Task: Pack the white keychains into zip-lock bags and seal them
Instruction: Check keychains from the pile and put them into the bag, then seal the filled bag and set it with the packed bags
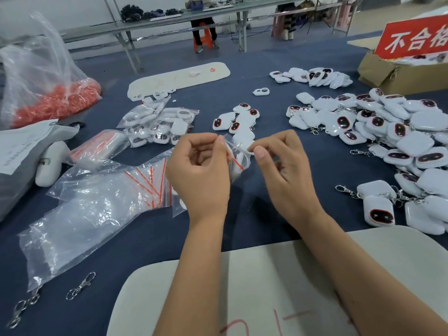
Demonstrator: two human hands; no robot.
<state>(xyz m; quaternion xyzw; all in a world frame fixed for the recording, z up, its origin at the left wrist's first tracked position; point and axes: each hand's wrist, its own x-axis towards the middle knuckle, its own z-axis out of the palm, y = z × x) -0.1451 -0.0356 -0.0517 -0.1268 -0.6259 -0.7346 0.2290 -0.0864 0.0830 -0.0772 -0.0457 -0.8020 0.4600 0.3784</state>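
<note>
Fingers point(219, 144) on clear red-striped bag point(236, 161)

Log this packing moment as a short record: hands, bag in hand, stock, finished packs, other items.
left hand: pinches one edge of the small zip-lock bag
right hand: pinches the bag's other edge
bag contents: a white keychain inside; seal state unclear
unpacked stock: large pile of white keychains on the right of the blue table
finished packs: bagged keychains behind the left hand
empty bags: stack of zip-lock bags on the left
loose parts: metal clasps at near left
reject box: cardboard box with red sign at far right
</note>
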